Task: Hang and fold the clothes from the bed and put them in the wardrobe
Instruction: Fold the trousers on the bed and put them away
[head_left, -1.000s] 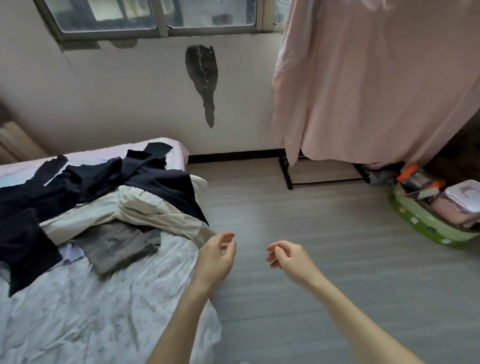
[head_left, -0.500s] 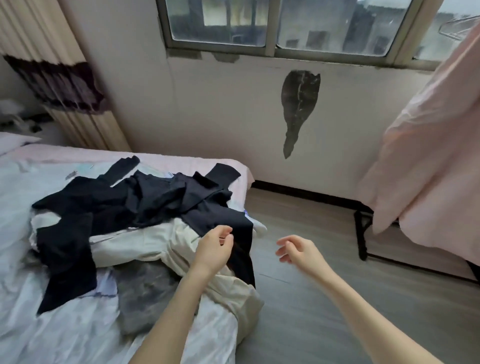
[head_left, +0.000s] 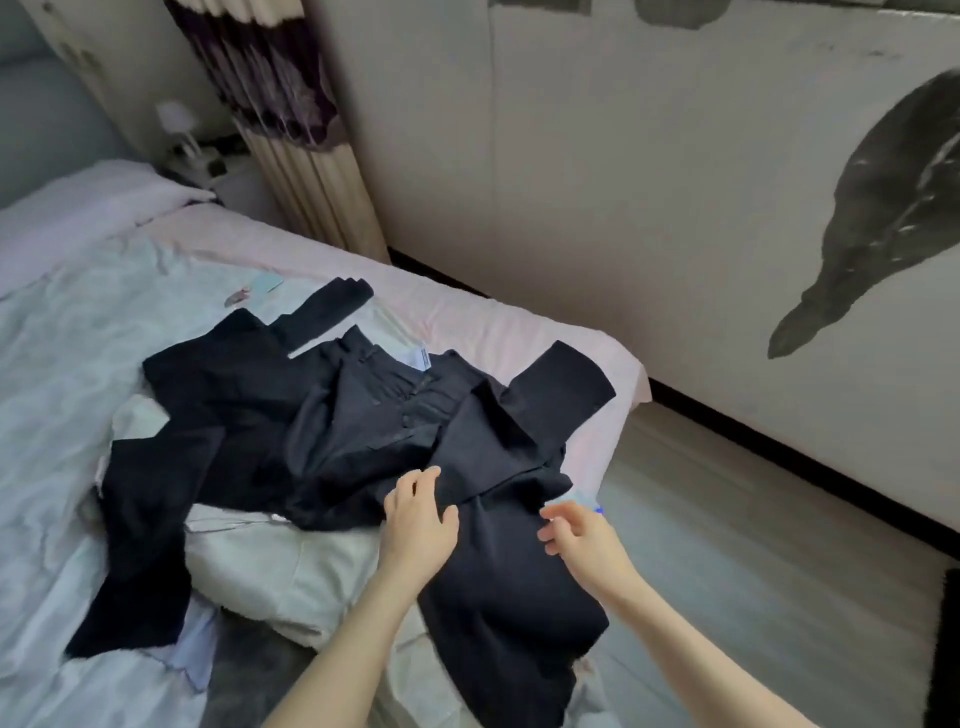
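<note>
My left hand (head_left: 418, 519) and right hand (head_left: 582, 538) over dark clothes (head_left: 363, 431) heaped on bed (head_left: 62, 364) — fingers loosely spread, holding nothing; best to lift one garment by its edge — not the tangle.

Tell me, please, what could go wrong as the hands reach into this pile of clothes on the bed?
The black garments lie tangled, so lifting one may drag others along. The black piece under the left hand and right hand hangs over the bed's edge and could slip to the floor. The cream garment beneath may get pulled too.
</note>
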